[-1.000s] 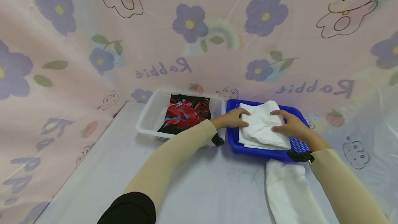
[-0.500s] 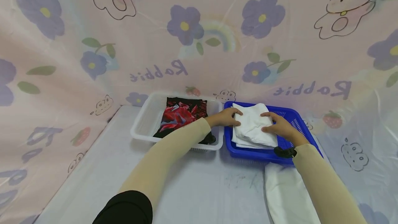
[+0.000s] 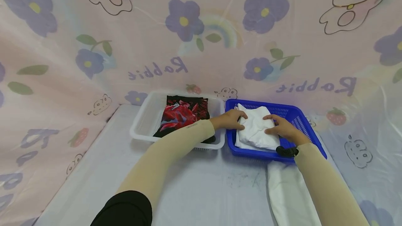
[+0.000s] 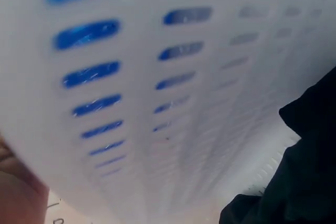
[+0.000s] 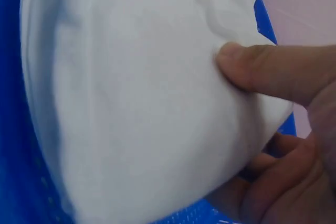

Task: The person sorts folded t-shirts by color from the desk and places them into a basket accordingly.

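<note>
A folded white cloth (image 3: 255, 128) lies in a blue perforated basket (image 3: 301, 121), towards its left side. My left hand (image 3: 230, 118) grips the cloth's left edge in the head view, its forearm crossing over the white basket. On the opposite edge, my right hand (image 3: 285, 128) pinches the cloth. The right wrist view shows that thumb (image 5: 252, 66) on top of the white cloth (image 5: 142, 93) and the other fingers curled under its edge. Only a bit of the left hand (image 4: 21, 192) enters the left wrist view, beyond a white slotted wall (image 4: 142, 35).
A white basket (image 3: 142, 125) stands against the blue one's left side, holding a black and red patterned cloth (image 3: 183, 114). Another white cloth (image 3: 289, 191) lies on the table (image 3: 201, 191) in front of the blue basket. A printed curtain (image 3: 220, 65) hangs close behind.
Both hands have kept hold of the white cloth. It has shifted left inside the blue basket, with my right hand moving left too, exposing more of the basket's right side. The head view has shifted slightly.
</note>
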A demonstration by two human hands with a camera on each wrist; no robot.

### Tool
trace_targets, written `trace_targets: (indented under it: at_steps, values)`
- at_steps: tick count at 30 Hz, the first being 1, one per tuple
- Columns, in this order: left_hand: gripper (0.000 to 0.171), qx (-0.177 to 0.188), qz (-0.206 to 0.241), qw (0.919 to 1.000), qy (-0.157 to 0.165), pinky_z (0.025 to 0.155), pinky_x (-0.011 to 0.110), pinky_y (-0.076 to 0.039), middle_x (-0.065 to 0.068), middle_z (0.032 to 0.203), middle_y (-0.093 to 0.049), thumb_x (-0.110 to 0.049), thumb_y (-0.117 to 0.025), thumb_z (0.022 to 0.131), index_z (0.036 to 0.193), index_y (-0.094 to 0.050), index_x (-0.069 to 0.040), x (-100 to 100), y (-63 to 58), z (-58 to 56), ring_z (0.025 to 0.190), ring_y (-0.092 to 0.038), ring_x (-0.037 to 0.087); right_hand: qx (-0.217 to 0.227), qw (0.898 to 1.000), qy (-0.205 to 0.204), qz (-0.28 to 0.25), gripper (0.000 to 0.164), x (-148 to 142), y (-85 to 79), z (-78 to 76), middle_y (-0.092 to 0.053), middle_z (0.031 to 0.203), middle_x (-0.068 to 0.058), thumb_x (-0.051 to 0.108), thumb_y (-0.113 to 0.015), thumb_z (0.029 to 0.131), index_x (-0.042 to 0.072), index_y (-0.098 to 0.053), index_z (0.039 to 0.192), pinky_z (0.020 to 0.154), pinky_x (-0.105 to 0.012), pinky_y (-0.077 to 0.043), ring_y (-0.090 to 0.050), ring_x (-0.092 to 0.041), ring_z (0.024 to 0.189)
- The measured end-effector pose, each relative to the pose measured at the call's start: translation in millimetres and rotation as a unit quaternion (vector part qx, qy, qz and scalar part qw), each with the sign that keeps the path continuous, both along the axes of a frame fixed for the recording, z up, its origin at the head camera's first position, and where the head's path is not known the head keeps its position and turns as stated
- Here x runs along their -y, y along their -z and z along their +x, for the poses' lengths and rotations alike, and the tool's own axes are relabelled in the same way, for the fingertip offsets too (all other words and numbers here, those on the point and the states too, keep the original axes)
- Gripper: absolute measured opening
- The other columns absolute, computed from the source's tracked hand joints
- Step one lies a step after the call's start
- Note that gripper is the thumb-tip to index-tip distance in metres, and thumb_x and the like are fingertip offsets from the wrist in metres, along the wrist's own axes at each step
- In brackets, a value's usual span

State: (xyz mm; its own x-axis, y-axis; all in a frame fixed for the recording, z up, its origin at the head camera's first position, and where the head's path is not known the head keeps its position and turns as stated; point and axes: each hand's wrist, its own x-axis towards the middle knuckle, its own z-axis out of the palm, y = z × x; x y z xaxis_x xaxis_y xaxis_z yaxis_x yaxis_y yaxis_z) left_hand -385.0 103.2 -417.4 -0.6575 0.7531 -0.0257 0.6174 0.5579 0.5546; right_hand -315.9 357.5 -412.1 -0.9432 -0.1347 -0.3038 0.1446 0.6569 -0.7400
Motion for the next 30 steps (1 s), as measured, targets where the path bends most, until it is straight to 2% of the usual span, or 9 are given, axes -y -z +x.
trace_targets:
  at_steps: [3, 6, 9, 12, 18, 24, 30]
  values:
    - [0.044, -0.023, -0.021, 0.9995, -0.008, 0.099, 0.026, -0.042, -0.001, 0.128, -0.062, -0.029, -0.071, 0.087, 0.128, -0.06, -0.017, -1, -0.8, 1.3, 0.114, -0.055, 0.011, 0.01, 1.0, 0.001, -0.003, 0.066, 2, 1.9, -3.1, -0.042, 0.127, -0.032, 0.015, -0.069, 0.088, 0.007, -0.036, 0.144, 0.075, -0.035, -0.053, -0.058, -0.026, 0.091]
    - [0.043, -0.062, -0.057, 0.9964, -0.015, 0.108, 0.037, -0.031, -0.004, 0.125, -0.064, -0.035, -0.07, 0.086, 0.126, -0.062, -0.021, -2, 0.8, 1.6, 0.113, -0.056, 0.011, 0.02, 1.0, 0.003, -0.011, 0.065, 5, 4.2, -5.0, -0.043, 0.126, -0.031, 0.013, -0.068, 0.089, 0.006, -0.035, 0.144, 0.074, -0.035, -0.053, -0.059, -0.025, 0.089]
    - [0.042, -0.102, -0.094, 0.99, -0.026, 0.111, 0.05, -0.019, -0.009, 0.124, -0.065, -0.041, -0.069, 0.084, 0.123, -0.064, -0.026, -2, 5.9, 0.1, 0.117, -0.056, 0.011, 0.028, 0.999, 0.007, -0.016, 0.064, 7, 5.7, -5.3, -0.042, 0.129, -0.03, 0.012, -0.068, 0.089, 0.006, -0.035, 0.144, 0.075, -0.037, -0.054, -0.06, -0.025, 0.091]
    - [0.039, -0.119, -0.11, 0.986, -0.04, 0.113, 0.052, -0.013, -0.012, 0.117, -0.067, -0.041, -0.071, 0.081, 0.118, -0.066, -0.03, -3, 12.1, -2.1, 0.114, -0.056, 0.009, 0.04, 0.999, 0.002, -0.019, 0.064, 7, 6.7, -5.6, -0.042, 0.13, -0.031, 0.011, -0.066, 0.09, 0.005, -0.033, 0.145, 0.076, -0.041, -0.055, -0.06, -0.027, 0.093]
    - [0.023, -0.108, -0.113, 0.9858, -0.06, 0.116, 0.05, -0.008, -0.015, 0.093, -0.068, -0.03, -0.074, 0.078, 0.101, -0.072, -0.029, -10, 14.0, -0.3, 0.097, -0.059, 0.008, 0.048, 0.999, -0.019, 0.017, 0.06, -1, 10.5, -7.8, -0.049, 0.12, -0.029, 0.009, -0.065, 0.09, 0.007, -0.036, 0.143, 0.072, -0.039, -0.054, -0.061, -0.025, 0.086]
    - [0.018, -0.118, -0.139, 0.9799, -0.08, 0.117, 0.048, -0.009, -0.018, 0.096, -0.07, -0.028, -0.075, 0.078, 0.095, -0.075, -0.031, -13, 10.8, 3.4, 0.098, -0.06, 0.006, 0.052, 0.998, -0.036, 0.022, 0.06, -8, 17.4, -11.1, -0.053, 0.095, -0.015, 0.006, -0.066, 0.087, 0.004, -0.038, 0.14, 0.068, -0.034, -0.051, -0.057, -0.021, 0.076]
    - [0.015, -0.111, -0.125, 0.9814, -0.094, 0.118, 0.046, -0.008, -0.019, 0.095, -0.071, -0.029, -0.074, 0.081, 0.095, -0.076, -0.032, -13, 10.9, 5.1, 0.095, -0.061, 0.003, 0.066, 0.997, -0.033, 0.035, 0.061, -7, 21.3, -12.4, -0.049, 0.085, -0.008, 0.004, -0.066, 0.086, 0.003, -0.038, 0.14, 0.063, -0.031, -0.047, -0.051, -0.019, 0.071]
